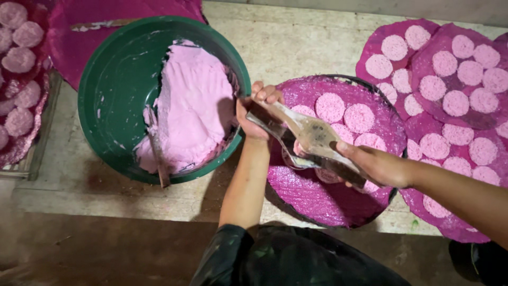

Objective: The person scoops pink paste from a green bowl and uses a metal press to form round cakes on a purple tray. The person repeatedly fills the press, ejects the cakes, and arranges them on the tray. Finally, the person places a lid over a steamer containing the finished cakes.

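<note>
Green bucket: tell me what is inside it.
The green bucket holds thick pale pink batter heaped against its right side, with a smeared stick leaning in it. The bottom beneath the batter is covered.

Green bucket (pixel 114 79) holds pale pink paste (pixel 193 106); magenta glittery trays (pixel 317 201), at three o'clock, carry pink discs (pixel 360 117).

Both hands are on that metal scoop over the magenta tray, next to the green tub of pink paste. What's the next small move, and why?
Probably tip the metal scoop down onto the bare front part of the magenta tray. The right hand grips its handle end and the left hand steadies the other end beside the green tub. Pink rounds fill only the tray's far side.
</note>
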